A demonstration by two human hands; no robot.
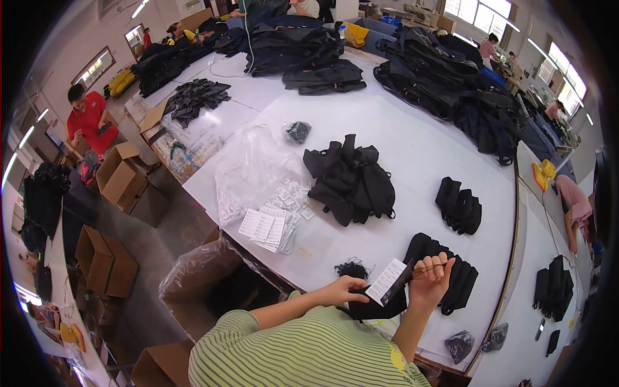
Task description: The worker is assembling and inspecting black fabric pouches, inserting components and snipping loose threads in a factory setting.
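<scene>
Close in front of my body, my left hand (346,290) pinches the lower corner of a white printed hang tag (387,278). Under the tag a black fabric item (383,309) hangs at the table's edge, partly hidden by my hands. My right hand (431,277) is raised beside the tag, its fingers closed on a thin black string (420,270). A small bunch of black strings (353,268) lies just beyond my left hand. Past my right hand sits a row of folded black fabric pieces (459,284), and a shorter row (459,206) lies farther off.
A loose heap of black fabric items (351,184) covers mid-table. To its left are printed cards (264,226), small white packets (295,193) and a clear plastic bag (245,161). A plastic-lined carton (193,277) stands below the left edge. A person in red (93,122) stands beyond open cartons.
</scene>
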